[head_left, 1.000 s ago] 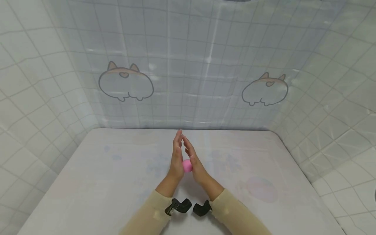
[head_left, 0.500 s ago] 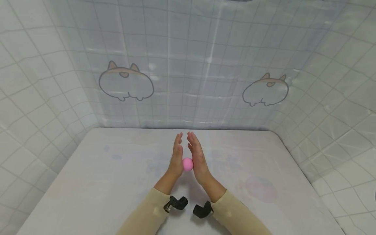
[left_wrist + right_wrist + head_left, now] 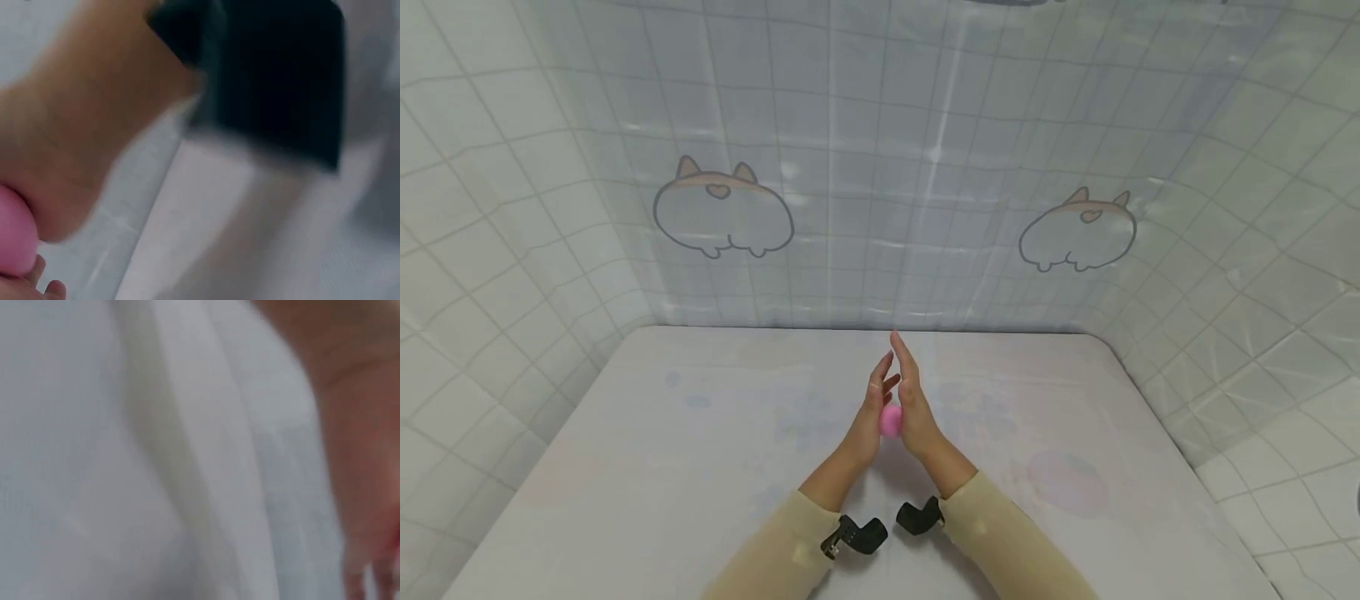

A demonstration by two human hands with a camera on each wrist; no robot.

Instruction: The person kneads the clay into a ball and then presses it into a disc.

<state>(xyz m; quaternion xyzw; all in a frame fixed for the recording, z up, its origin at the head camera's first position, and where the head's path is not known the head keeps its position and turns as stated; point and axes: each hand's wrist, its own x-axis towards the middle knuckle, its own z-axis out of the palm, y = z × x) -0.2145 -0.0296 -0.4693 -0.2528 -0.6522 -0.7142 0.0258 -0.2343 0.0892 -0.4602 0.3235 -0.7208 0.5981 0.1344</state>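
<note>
A small pink ball (image 3: 891,421) sits pressed between my two palms above the middle of the white table (image 3: 662,450). My left hand (image 3: 872,412) and right hand (image 3: 912,400) stand upright, palms facing, fingers straight and pointing away from me. In the left wrist view the pink ball (image 3: 12,234) shows at the lower left edge against the blurred heel of the hand. The right wrist view is blurred; only a part of the right hand (image 3: 356,431) shows at the right.
The table is covered with a pale printed cloth, and its far edge meets a tiled wall (image 3: 880,208) with cartoon animal prints. Tiled walls close in on the left and right. Black wrist-camera mounts (image 3: 853,535) sit at both sleeves.
The palms have slid against each other: the right hand moved forward, the left drew back and leaned right, and the ball shifted slightly right between them.
</note>
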